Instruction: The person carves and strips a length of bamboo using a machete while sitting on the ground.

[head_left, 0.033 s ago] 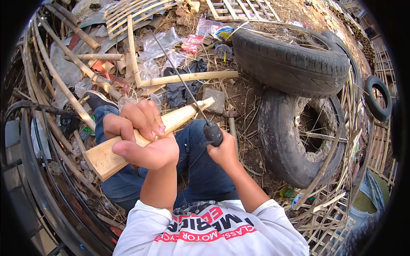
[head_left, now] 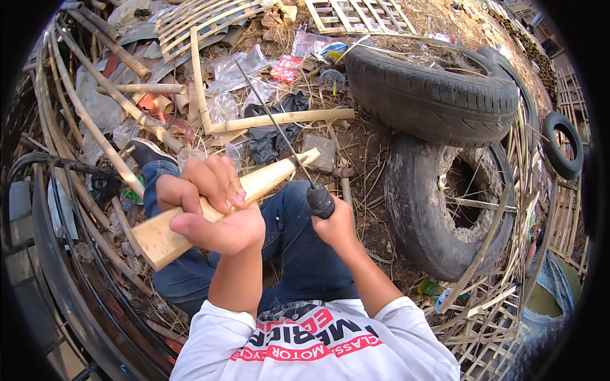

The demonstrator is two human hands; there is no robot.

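My left hand (head_left: 210, 206) is closed around a pale, flat length of split bamboo (head_left: 273, 174), holding it slanted over my knees with its far end pointing up and right. My right hand (head_left: 333, 225) grips the black handle (head_left: 319, 200) of a long thin blade (head_left: 270, 114). The blade runs up and to the left and crosses the far end of the bamboo piece. Whether its edge is touching the bamboo I cannot tell. Under both hands are my legs in blue jeans (head_left: 298, 241), and one dark shoe (head_left: 149, 152) rests on the ground.
Two large worn tyres (head_left: 432, 95) (head_left: 445, 209) lie to the right, a smaller one (head_left: 562, 143) beyond. Bamboo poles (head_left: 279, 119), woven bamboo lattice panels (head_left: 203, 16), plastic bags and litter cover the dirt ahead. Curved bamboo strips and a dark rim (head_left: 57, 254) border the left.
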